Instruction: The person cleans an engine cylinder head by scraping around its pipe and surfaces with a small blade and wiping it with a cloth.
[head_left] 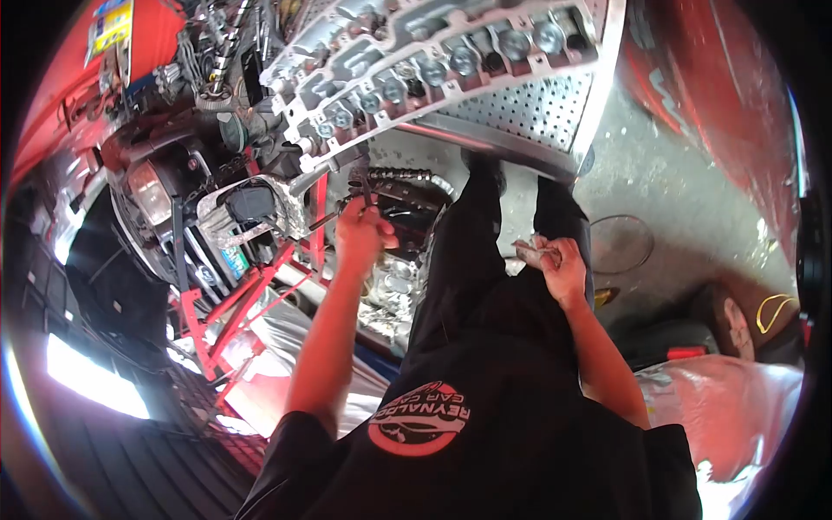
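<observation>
My left hand (362,232) is closed round a dark, slender tool (365,186) that points up towards the near left corner of a cylinder head (433,74). Its exact kind I cannot make out. In my right hand (561,269), held in front of my thigh, the fingers pinch a crumpled, greyish rag-like piece (530,254). The cylinder head is bare metal with a row of round bores along its near side. It rests on a perforated metal bench (537,108), beyond both hands.
A red stand (251,299) and a grimy metal housing (251,212) are left of my left arm. Dark engine parts (407,212) lie below that hand. Red car bodywork (711,95) borders the right. A thin hose loop (624,244) lies on the concrete floor (637,165).
</observation>
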`<action>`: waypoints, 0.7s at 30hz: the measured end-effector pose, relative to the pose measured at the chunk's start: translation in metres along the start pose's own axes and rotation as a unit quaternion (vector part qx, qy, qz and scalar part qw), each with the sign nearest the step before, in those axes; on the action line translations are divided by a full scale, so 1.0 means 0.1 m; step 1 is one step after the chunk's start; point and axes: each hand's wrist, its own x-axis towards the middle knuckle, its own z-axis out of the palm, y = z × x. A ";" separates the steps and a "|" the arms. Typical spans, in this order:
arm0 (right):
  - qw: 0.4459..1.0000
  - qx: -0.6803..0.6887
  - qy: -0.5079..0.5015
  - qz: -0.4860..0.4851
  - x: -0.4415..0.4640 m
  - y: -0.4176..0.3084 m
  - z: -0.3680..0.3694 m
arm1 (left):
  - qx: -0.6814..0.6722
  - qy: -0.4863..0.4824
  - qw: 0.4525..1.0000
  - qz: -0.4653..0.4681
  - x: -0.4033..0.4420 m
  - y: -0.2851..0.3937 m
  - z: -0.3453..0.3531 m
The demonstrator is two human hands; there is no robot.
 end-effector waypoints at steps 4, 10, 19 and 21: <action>0.998 0.013 -0.032 -0.048 0.11 -0.21 -0.22 | -0.185 0.012 0.981 0.049 0.27 -0.55 0.32; 0.892 -0.133 0.072 -0.425 0.94 -1.57 -0.44 | -0.268 0.088 0.957 0.073 0.48 -0.47 0.70; 0.809 -0.287 0.054 -0.510 2.08 -1.66 -0.16 | -0.192 0.353 0.907 0.129 0.72 -0.35 1.03; 0.805 -0.280 0.052 -0.521 2.06 -1.62 -0.21 | -0.196 0.398 0.887 0.127 0.77 -0.45 1.15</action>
